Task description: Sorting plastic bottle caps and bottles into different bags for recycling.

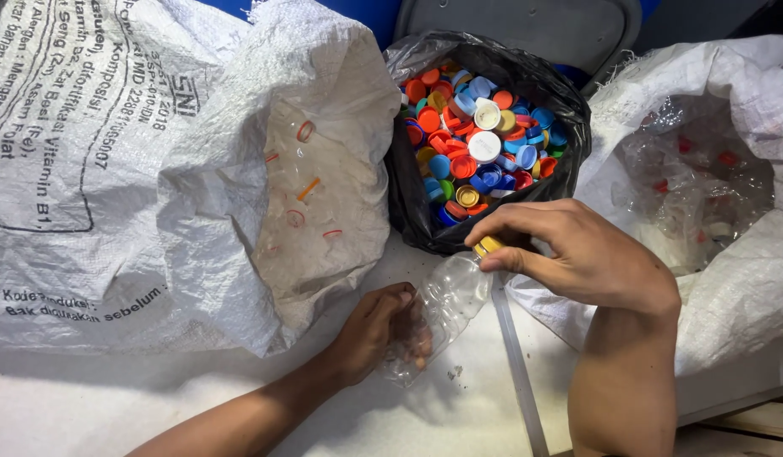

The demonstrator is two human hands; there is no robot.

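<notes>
My left hand grips the lower body of a clear, crumpled plastic bottle that lies tilted with its neck toward the upper right. My right hand closes its fingertips on the bottle's yellow cap. Just beyond the cap stands a black plastic bag filled with many loose bottle caps in orange, blue, white, yellow and green.
A large white woven sack at the left holds clear empty bottles. Another white sack at the right holds more clear bottles. A white surface lies under my arms. A grey chair back stands behind the black bag.
</notes>
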